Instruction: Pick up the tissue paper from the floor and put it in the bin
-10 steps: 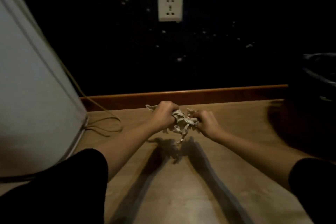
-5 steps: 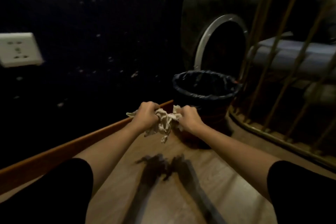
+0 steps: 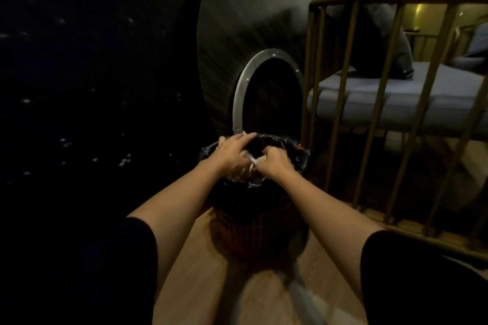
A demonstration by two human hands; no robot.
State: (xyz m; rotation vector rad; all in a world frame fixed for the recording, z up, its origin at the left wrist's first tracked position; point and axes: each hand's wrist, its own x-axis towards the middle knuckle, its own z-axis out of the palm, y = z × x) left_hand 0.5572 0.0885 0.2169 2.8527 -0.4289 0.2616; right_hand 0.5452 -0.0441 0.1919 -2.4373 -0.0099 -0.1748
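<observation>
**Dropping the tissue clean into the bin**

Both hands above the mouth of the bin (image 3: 260,221), well off the floor (image 3: 211,272). Left hand (image 3: 230,153) out over the opening, fingers (image 3: 244,140) stretched forward and fairly straight, not visibly curled round anything. Right hand (image 3: 277,162) just beside it, fingers (image 3: 269,152) curled in, pinching a white edge of the tissue paper (image 3: 253,160). Rest of the tissue bunched pale under the two palms, inside the ring of the rim, right above the black liner (image 3: 299,158). Too dim to tell whether touching the liner or hanging clear of it.

Judged to be the release, the last step of the task.

- Keep both hands centred over the opening, away from the near lip.
- Lower a little before letting go, against drift and snagging on a liner fold, both likely with light crumpled paper.
- Open the right fingers fully and shake off any clinging shred.
- Let go with both hands together to avoid tearing the wad.
- Look for scraps draped over the rim or dropped beside the bin, and tuck in any overhang.
- Lift straight up on the way out, without dragging the loose liner.
</observation>
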